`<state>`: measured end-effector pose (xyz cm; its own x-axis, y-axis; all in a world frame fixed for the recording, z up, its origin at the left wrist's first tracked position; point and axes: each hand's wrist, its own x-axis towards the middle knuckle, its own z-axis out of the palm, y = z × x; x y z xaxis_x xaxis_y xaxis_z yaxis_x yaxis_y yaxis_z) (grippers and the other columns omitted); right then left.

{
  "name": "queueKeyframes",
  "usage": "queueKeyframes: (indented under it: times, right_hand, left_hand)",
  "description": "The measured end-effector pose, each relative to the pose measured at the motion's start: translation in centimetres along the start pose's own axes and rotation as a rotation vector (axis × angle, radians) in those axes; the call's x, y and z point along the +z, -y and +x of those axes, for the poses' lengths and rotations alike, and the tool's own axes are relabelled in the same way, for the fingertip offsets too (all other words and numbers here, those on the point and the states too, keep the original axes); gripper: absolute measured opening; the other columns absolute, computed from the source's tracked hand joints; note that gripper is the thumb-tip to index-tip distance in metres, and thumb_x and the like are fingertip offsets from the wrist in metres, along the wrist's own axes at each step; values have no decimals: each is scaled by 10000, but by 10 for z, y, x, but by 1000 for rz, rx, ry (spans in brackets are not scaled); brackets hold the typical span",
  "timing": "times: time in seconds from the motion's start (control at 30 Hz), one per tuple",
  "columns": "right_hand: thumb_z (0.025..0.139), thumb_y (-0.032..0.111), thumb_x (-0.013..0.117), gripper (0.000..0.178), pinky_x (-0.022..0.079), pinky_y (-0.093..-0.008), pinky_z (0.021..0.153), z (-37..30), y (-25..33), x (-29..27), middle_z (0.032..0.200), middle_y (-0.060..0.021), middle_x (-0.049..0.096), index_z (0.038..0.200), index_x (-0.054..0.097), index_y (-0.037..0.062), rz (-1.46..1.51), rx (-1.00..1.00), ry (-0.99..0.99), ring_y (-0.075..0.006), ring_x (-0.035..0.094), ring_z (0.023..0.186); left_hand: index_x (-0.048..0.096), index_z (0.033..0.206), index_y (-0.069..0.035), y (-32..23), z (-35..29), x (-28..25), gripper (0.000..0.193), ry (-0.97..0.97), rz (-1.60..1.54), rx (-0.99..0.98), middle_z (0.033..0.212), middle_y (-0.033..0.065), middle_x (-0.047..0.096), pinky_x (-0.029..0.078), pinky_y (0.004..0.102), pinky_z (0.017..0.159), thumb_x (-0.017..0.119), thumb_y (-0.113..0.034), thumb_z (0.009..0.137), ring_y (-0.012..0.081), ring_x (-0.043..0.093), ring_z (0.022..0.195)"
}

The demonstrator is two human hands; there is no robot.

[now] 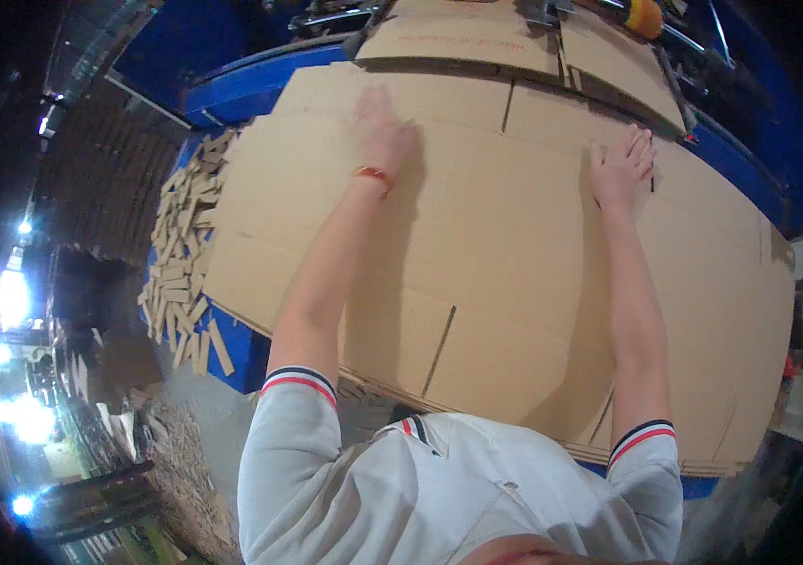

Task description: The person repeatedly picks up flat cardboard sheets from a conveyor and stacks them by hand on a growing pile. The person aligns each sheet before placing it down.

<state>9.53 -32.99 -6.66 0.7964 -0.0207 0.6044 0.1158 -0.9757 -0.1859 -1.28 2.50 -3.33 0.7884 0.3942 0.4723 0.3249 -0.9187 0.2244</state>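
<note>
A large flat sheet of brown cardboard [505,226], creased and slotted like an unfolded box blank, lies on top of a stack of similar sheets in front of me. My left hand [385,132] is over its far left part, blurred by motion; its fingers look stretched out and nothing shows in them. Whether that hand touches the sheet I cannot tell. Toward the far right, my right hand [625,168] lies flat on the cardboard beside a slot, fingers extended. Both arms reach forward across the sheet.
Beyond the stack, more cardboard sheets [463,40] sit in a blue machine [260,80] with metal bars and an orange-yellow roller [644,17]. Many small cardboard strips [180,250] are heaped at the left. Cardboard scraps [180,452] litter the floor at lower left.
</note>
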Motion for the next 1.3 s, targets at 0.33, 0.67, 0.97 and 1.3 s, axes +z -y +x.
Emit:
queueKeyframes:
  times: [0.33,0.67,0.97,1.3]
  right_hand:
    - [839,367,643,693,227,-538,1119,6,1,-6,1499,-229,298,1415,391,75,116,32,129,-453,203,1393]
    - [812,327,660,673,239,-507,1121,8,2,-9,1475,-216,350,1391,430,71,31,61,132,-443,230,1384]
    - [848,354,570,612,257,-471,1122,8,5,-35,1420,-200,436,1371,465,55,2,1,194,-377,290,1375]
    - [861,318,644,649,343,-383,1076,-5,-30,-41,1432,-162,418,1396,406,38,879,228,357,-279,385,1329]
  left_hand:
    - [700,964,-30,208,-45,-87,415,166,443,-482,941,227,681,500,479,836,558,-413,893,372,649,940]
    - [693,1018,-68,175,-20,-141,555,85,684,-503,1059,141,663,396,481,964,608,-583,828,298,628,1028]
    - [648,999,-8,152,4,-321,300,491,-248,-503,881,25,641,488,286,729,689,-256,836,123,598,810]
    - [500,1296,19,31,-206,-383,531,261,-670,-61,1220,138,584,420,335,954,592,-309,889,218,553,1107]
